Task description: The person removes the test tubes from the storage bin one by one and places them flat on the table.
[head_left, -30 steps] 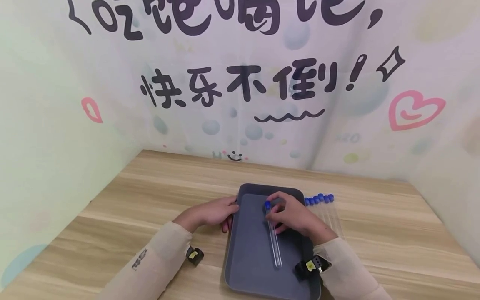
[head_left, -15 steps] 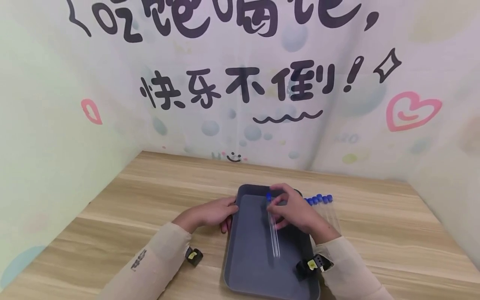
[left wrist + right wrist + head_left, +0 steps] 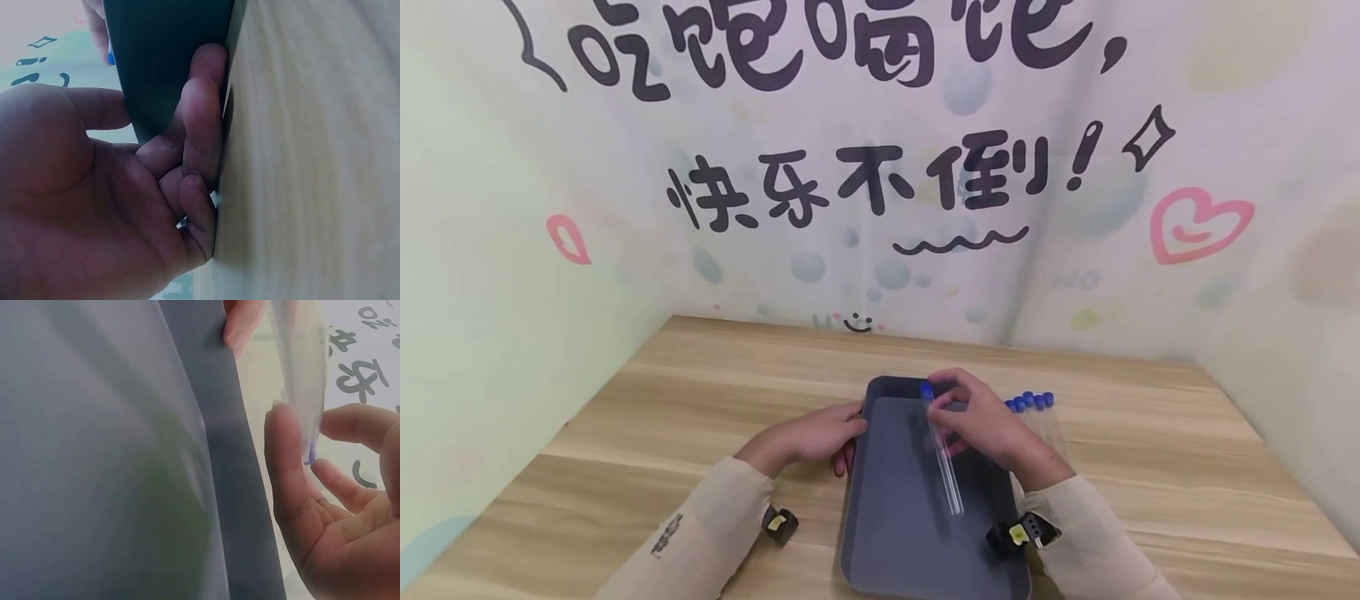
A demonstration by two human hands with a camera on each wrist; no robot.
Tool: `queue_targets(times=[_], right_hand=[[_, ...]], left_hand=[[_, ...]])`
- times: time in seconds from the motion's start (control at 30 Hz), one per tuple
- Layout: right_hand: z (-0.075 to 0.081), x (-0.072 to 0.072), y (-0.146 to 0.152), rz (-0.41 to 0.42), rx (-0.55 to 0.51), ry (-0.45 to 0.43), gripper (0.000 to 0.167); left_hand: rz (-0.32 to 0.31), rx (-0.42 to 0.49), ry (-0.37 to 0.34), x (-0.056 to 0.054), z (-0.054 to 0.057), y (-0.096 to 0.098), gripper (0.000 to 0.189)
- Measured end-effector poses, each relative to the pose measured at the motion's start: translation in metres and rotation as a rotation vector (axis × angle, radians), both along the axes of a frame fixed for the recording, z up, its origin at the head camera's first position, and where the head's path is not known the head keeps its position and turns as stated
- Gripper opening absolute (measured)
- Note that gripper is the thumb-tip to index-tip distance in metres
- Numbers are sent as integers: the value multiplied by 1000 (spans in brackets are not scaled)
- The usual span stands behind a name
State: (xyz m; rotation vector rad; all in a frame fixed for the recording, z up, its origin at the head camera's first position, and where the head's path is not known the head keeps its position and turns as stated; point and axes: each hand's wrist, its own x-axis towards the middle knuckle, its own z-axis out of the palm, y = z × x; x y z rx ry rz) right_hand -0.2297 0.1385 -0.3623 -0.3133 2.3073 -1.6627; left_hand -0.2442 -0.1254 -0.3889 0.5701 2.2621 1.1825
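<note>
My right hand (image 3: 981,425) pinches a clear test tube (image 3: 945,467) with a blue cap, near its capped end. The tube hangs at a slant over the grey tray (image 3: 887,533), its cap toward the far end and its rounded end nearer me. In the right wrist view, thumb and fingers hold the tube (image 3: 304,369) beyond the tray wall (image 3: 234,456). My left hand (image 3: 820,437) grips the tray's left side; in the left wrist view the thumb touches the rim and the curled fingers (image 3: 203,119) lie against the outer wall, low at the tabletop.
Several more blue-capped tubes (image 3: 1030,402) lie side by side right of the tray, partly hidden by my right hand and arm. Wood-grain table (image 3: 700,400) surrounds the tray. A printed cloth backdrop (image 3: 865,275) rises behind. Small cameras (image 3: 780,525) sit on both wrists.
The right hand has lifted the test tube a little off the tray's bottom and toward its far end. The head view has shifted slightly. My left hand keeps its place on the tray.
</note>
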Motion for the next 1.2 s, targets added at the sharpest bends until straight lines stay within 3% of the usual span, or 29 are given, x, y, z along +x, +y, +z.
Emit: queue_targets(times=[0.4, 0.63, 1.2], right_hand=[[14, 7, 3, 11, -38, -1, 51], [24, 10, 10, -31, -71, 17, 48], [34, 19, 53, -120, -3, 64, 55]], left_hand=[[-8, 12, -2, 2, -1, 0, 35], [-5, 18, 0, 3, -3, -2, 37], [-10, -12, 23, 1, 0, -1, 37]])
